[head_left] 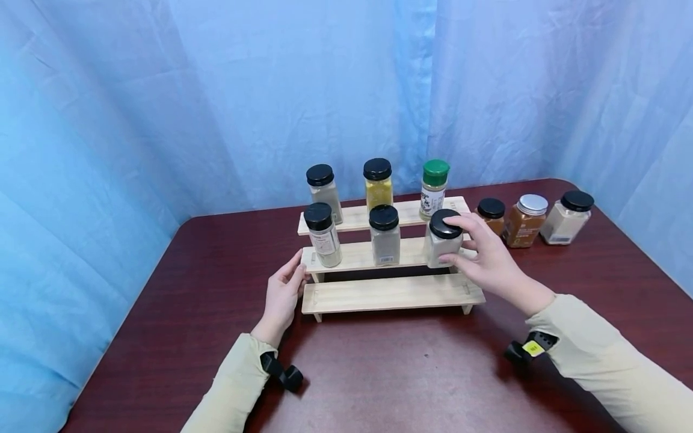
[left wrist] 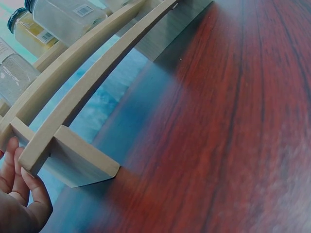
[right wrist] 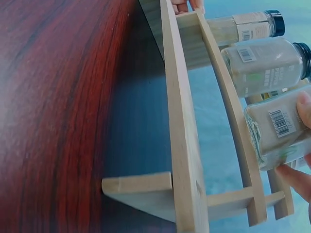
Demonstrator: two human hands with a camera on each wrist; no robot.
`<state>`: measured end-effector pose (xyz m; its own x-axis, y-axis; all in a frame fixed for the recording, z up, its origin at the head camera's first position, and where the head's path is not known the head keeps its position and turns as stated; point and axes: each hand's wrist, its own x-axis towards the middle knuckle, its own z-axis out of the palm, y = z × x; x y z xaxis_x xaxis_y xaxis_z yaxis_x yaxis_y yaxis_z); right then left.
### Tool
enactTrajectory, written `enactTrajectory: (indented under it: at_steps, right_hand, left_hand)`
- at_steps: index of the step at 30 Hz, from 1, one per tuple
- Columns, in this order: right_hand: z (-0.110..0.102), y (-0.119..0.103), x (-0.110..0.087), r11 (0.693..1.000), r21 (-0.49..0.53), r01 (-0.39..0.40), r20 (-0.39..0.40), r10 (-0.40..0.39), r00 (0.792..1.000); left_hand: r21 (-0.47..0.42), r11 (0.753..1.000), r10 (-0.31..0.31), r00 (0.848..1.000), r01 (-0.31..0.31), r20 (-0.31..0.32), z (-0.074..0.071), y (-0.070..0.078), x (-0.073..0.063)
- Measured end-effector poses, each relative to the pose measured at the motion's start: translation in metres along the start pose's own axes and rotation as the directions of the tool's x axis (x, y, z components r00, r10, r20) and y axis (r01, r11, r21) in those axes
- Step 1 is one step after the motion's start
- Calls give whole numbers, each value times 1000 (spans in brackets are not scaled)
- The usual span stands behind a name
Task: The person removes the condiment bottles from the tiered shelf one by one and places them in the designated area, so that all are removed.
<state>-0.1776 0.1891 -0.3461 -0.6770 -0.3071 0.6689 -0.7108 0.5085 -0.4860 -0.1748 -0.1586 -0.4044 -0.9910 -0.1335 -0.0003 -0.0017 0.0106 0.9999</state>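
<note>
My right hand point(head_left: 489, 258) pinches a square glass spice jar point(head_left: 444, 246) with a black lid at the right end of the middle tier. Thumb and fingers sit on its side and lid. In the right wrist view, this jar point(right wrist: 279, 126) shows a barcode and pale powder. My left hand point(head_left: 281, 297) holds the left end of the three-tier wooden rack point(head_left: 392, 293), its fingertips at the shelf ends in the left wrist view. Also on the middle tier are a round black-lidded shaker point(head_left: 325, 240) and a square jar point(head_left: 385, 240) of greyish powder.
On the top tier stand a grey-powder jar point(head_left: 326, 198), a yellow-powder jar point(head_left: 379, 189) and a green-capped shaker point(head_left: 432, 195). Right of the rack, three jars stand on the dark red table point(head_left: 379, 367): a black-lidded brown one point(head_left: 494, 224), a silver-lidded one point(head_left: 524, 227) and a pale one point(head_left: 565, 225).
</note>
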Motion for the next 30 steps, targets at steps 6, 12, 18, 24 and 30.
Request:
enactTrajectory:
  at_steps: [6, 12, 18, 24, 30]
  right_hand:
    - [-9, 3, -3, 999, 36, 8, 6, -8, 1000]
    - [-22, 5, -9, 1000, 1, -3, -1, 3, 1000]
    - [-41, 11, -15, 998, -62, -7, 11, 8, 1000]
    - [-55, 17, -21, 997, -72, -17, 18, 18, 1000]
    - [-66, 23, -26, 995, -95, -5, 29, 8, 1000]
  left_hand:
    - [-3, 1000, 0, 1000, 0, 3, 0, 0, 0]
    - [-4, 1000, -6, 1000, 6, 7, -1, -1, 1]
    - [-2, 1000, -8, 1000, 8, 9, -1, -1, 2]
    - [-1, 1000, 3, 1000, -3, 5, 0, 0, 1]
    - [-21, 1000, 1, 1000, -2, -7, 0, -1, 2]
